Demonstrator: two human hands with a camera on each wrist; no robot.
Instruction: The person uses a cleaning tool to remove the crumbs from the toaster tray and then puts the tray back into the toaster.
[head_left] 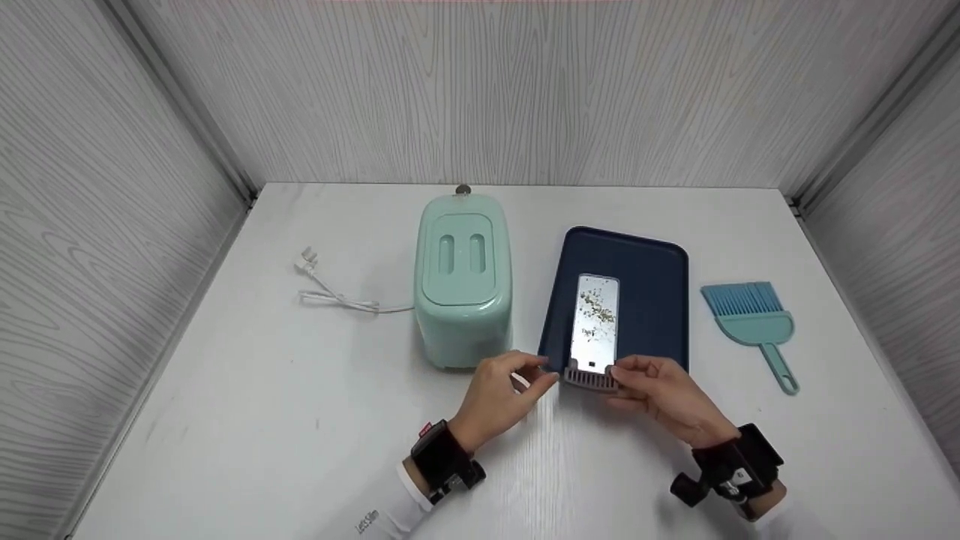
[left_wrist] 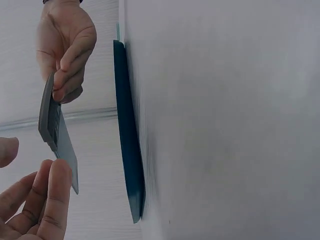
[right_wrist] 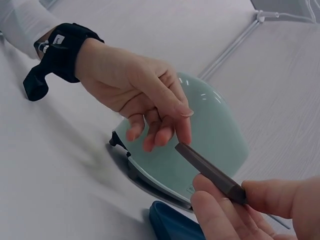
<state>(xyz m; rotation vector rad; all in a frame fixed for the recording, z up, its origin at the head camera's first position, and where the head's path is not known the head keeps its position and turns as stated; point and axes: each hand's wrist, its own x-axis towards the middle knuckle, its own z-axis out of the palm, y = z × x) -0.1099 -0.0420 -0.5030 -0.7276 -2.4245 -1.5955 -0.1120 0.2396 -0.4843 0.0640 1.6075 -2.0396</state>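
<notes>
My right hand (head_left: 669,396) pinches the grey slatted handle of a toaster crumb tray (head_left: 594,349) at its right end, thumb on top and fingers beneath. Brown crumbs lie scattered over its shiny metal plate. In the left wrist view, the crumb tray (left_wrist: 50,117) is raised above the dark blue tray (left_wrist: 129,135). My left hand (head_left: 496,396) is close to the handle's left end, with thumb and fingers parted and nothing between them. The mint green toaster (head_left: 463,322), its top covered by a lid, stands just beyond the left hand.
A small blue-green brush (head_left: 756,328) lies right of the blue tray. The toaster's white cord and plug (head_left: 330,294) stretch out on the table to its left. Wood-patterned panels (head_left: 495,97) enclose the white table (head_left: 300,442) at the back and sides.
</notes>
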